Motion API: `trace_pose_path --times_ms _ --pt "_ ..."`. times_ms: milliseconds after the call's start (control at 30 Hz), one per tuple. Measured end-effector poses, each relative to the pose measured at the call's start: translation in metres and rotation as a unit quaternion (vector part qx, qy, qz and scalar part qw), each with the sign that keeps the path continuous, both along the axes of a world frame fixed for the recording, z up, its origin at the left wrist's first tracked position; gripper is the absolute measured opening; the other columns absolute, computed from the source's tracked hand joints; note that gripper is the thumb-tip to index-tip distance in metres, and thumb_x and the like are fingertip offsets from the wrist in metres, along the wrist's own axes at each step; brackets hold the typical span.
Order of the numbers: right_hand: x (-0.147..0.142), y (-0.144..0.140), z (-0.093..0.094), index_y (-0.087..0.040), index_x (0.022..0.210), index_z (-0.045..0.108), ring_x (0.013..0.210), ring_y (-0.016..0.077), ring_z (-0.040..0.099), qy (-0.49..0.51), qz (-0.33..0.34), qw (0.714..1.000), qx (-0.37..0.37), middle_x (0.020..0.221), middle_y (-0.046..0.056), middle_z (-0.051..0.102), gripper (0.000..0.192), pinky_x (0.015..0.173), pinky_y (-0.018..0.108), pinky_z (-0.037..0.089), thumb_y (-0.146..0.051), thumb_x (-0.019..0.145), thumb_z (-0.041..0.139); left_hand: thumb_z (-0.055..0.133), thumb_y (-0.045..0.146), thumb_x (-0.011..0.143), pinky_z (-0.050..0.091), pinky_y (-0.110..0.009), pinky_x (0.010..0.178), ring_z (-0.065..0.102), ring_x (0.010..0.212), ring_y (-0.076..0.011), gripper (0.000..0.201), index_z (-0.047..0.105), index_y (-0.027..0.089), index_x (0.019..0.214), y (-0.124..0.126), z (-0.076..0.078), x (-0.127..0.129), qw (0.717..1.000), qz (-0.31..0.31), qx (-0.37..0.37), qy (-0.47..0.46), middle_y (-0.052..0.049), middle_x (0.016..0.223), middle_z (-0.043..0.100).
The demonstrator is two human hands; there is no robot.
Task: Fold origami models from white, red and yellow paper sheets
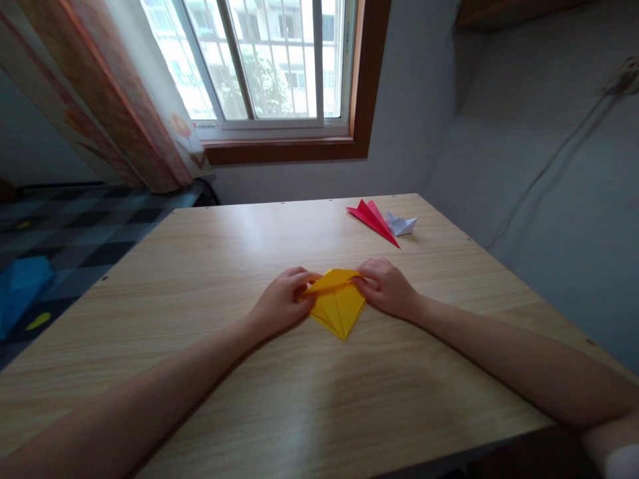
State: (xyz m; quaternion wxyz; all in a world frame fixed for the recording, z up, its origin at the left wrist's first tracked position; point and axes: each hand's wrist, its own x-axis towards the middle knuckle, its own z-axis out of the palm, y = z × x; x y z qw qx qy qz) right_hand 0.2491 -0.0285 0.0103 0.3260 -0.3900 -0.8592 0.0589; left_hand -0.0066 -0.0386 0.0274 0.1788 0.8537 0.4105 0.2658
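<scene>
A folded yellow paper [341,307] is between my hands over the middle of the table, with one point toward me and crease lines on its face. My left hand [288,297] pinches its left corner between thumb and fingers. On the opposite side, my right hand [383,286] grips the right corner, the thumb lying on the paper's upper flap. That upper part looks folded over along a line between the two hands. Parts of both side corners are hidden by my fingers.
Beyond my right hand, a red paper plane [372,221] lies beside a white paper boat [401,224] on the wooden table [239,246]. At far left, a blue paper piece [24,283] rests on a checkered cloth [74,233]. A window [269,66] is behind the table.
</scene>
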Motion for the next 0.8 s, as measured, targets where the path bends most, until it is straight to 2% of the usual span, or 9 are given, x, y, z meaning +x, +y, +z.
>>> trace_pose_path --times_ms 367,800 --pt "-0.0012 0.0006 -0.0036 -0.018 0.090 0.068 0.082 0.0220 0.062 -0.004 0.049 0.998 0.046 0.084 0.008 0.072 0.013 0.079 0.036 0.043 -0.019 0.089 0.056 0.049 0.014 0.083 0.044 -0.027 0.067 0.056 0.079 -0.0175 0.017 0.066 0.017 0.081 -0.0003 0.0015 0.0018 0.999 0.036 -0.032 -0.004 -0.003 0.081 0.061" --pt "-0.0015 0.0003 -0.0045 -0.017 0.092 0.069 0.083 0.0223 0.063 0.003 0.062 0.997 0.054 0.084 0.009 0.072 0.013 0.081 0.037 0.045 -0.017 0.088 0.057 0.048 0.021 0.090 0.041 -0.027 0.064 0.054 0.073 -0.0162 0.020 0.062 0.017 0.076 -0.0017 0.0015 0.0028 0.999 0.038 -0.025 -0.008 -0.003 0.078 0.058"
